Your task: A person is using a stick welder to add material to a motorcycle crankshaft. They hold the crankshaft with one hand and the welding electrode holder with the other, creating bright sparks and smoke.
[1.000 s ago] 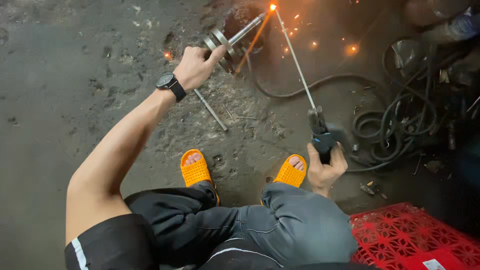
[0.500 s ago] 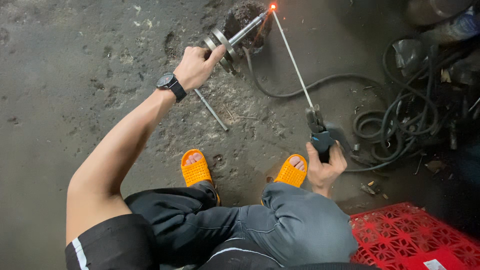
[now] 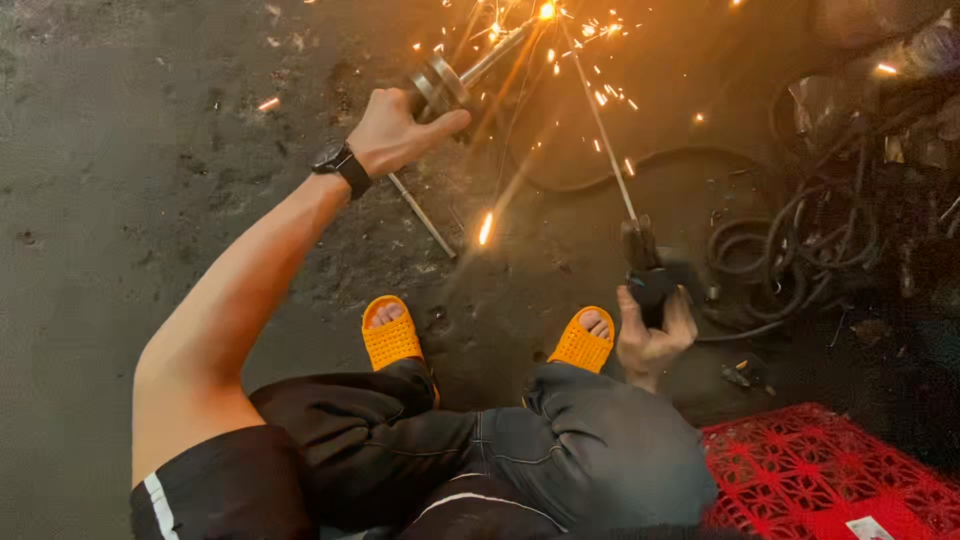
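Head view: metal rod with flange lies on the concrete floor at top centre, long axis running lower-left to upper-right, far tip at the arc. Left hand clamped round the flange end. Right hand wrapped around the electrode holder; welding electrode slants up-left to meet the rod tip. Loose thin rod just under the left wrist. Open floor to the left; coiled cables crowd the right, red crate at lower right edge. Orange sandals well short of the weld. Versus half a second ago: only a small glow then, now sparks spray widely; grips unchanged.
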